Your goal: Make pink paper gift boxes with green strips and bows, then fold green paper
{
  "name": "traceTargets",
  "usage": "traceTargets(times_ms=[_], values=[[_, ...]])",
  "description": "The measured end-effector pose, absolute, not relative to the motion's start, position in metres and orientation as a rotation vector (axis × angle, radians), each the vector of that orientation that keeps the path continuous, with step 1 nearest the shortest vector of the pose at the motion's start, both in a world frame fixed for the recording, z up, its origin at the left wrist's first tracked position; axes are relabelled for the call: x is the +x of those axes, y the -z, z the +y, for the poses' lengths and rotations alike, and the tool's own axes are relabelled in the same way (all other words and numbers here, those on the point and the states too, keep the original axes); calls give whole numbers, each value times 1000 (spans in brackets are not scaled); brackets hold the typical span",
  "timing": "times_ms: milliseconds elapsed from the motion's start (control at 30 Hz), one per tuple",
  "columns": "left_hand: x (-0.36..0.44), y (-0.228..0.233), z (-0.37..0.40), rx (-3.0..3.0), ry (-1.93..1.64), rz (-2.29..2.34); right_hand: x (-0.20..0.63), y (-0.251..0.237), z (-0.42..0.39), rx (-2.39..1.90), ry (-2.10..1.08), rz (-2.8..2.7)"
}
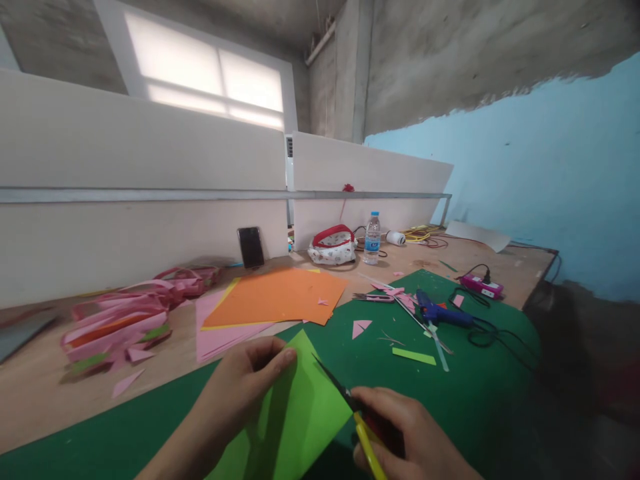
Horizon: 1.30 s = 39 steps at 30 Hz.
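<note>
Right hand (pixel 400 433): sitting nearest the camera at the bottom edge, fingers curled shut around the yellow handles of the scissors (pixel 350 403).
Scissors: pointing up and to the left, the dark blades lying against the right edge of the green paper (pixel 300 413).
Left hand (pixel 245 380): pinching the green paper at its upper left edge, thumb on top and fingers closing behind the sheet.
Green paper: being held tilted above the green mat (pixel 475 393), between the two hands.
Green mat: covering the near part of the wooden table (pixel 45 400), carrying a light green strip (pixel 414 356) and a pink triangle (pixel 361 327).
Glue gun (pixel 440 313): lying blue on the mat's far right side, its black cord trailing towards a pink power strip (pixel 481 285).
Second scissors (pixel 373 297): resting just beyond the mat among pink scraps.
Orange sheet (pixel 277 297): lying over pink paper (pixel 220 333) on the table's middle.
Pink strips (pixel 120 320): piling up at the left.
Phone (pixel 251 247): leaning upright against the white partition (pixel 125 233).
Pouch (pixel 331 247): sitting beside a water bottle (pixel 372 237) at the far edge.
</note>
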<state>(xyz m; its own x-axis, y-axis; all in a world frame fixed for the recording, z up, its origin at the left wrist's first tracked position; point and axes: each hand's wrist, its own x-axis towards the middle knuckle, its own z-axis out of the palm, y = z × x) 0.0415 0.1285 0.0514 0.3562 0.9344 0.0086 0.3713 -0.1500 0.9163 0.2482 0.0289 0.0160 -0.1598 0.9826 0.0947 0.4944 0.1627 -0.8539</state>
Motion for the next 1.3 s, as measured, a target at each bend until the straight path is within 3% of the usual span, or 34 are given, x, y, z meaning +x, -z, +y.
traceTargets(times_ms=[1300], values=[[44,-52,127,1729,-719,1165,247,-13,30,-1414,-813,-1809]])
